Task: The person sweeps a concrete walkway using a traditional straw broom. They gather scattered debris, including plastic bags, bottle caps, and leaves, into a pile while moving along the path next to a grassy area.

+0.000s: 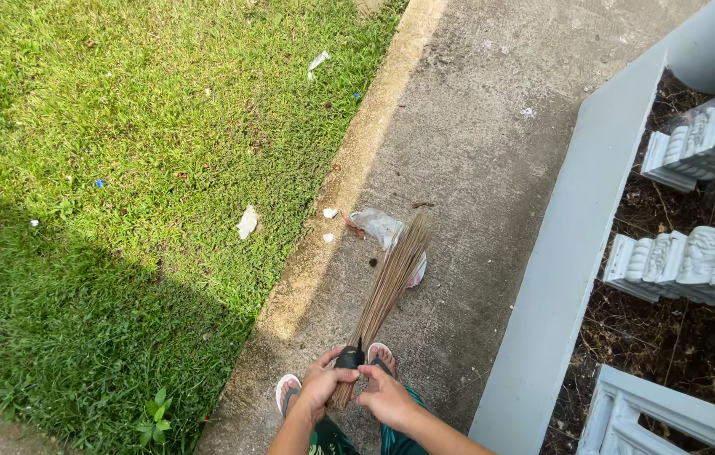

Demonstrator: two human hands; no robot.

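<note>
Both hands grip the bound end of a brown stick broom made of thin dried ribs [391, 282], close together near its black-wrapped top. The left hand [321, 386] is curled shut around the bundle and the right hand [384, 396] closes on it just beside. The broom slants away over the grey concrete path [475, 160], its tips resting on a crumpled clear plastic wrapper [378, 226]. White paper scraps [247, 222] lie on the green lawn [122, 168] nearby
</note>
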